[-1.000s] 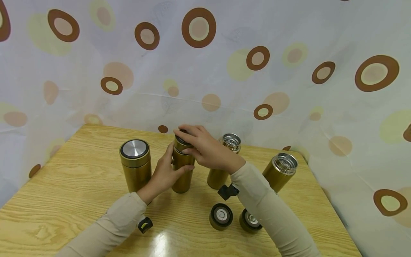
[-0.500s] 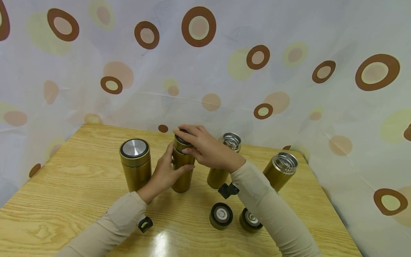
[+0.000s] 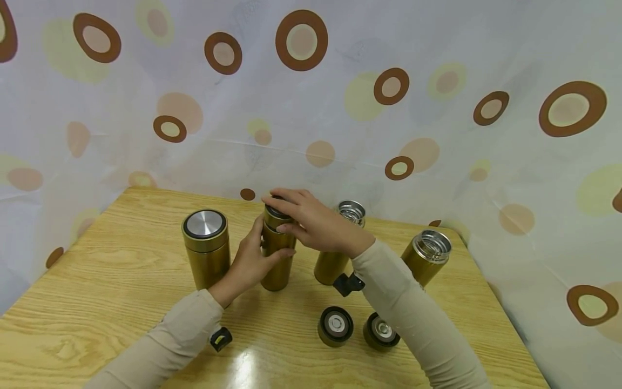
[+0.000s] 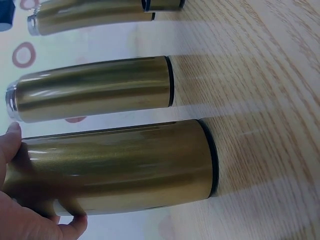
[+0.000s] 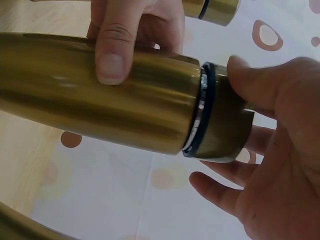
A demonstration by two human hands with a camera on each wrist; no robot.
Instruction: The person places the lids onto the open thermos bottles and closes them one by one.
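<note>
My left hand [image 3: 250, 262] grips the body of a gold thermos bottle [image 3: 278, 278] that stands upright on the table. In the right wrist view the thumb of that hand [image 5: 115, 55] presses along its side. With thumb and fingers, my right hand [image 3: 316, 224] holds the bottle's lid [image 5: 230, 117] from above. A thin silver ring of the neck [image 5: 199, 112] shows between the lid's dark lower edge and the body. Just behind the right hand is an uncapped gold bottle [image 3: 332, 267], partly covered by it.
A capped gold bottle [image 3: 206, 265] stands left of the left hand. Another uncapped bottle [image 3: 425, 256] is at the right, beyond the right sleeve. Two loose lids [image 3: 335, 327] lie upside down near the front, one partly behind the right sleeve. A patterned cloth [image 3: 311, 97] hangs behind the wooden table [image 3: 112, 254].
My right wrist and forearm have shifted slightly to the right, with the fingers still at the lid. The left hand and the bottle look unmoved.
</note>
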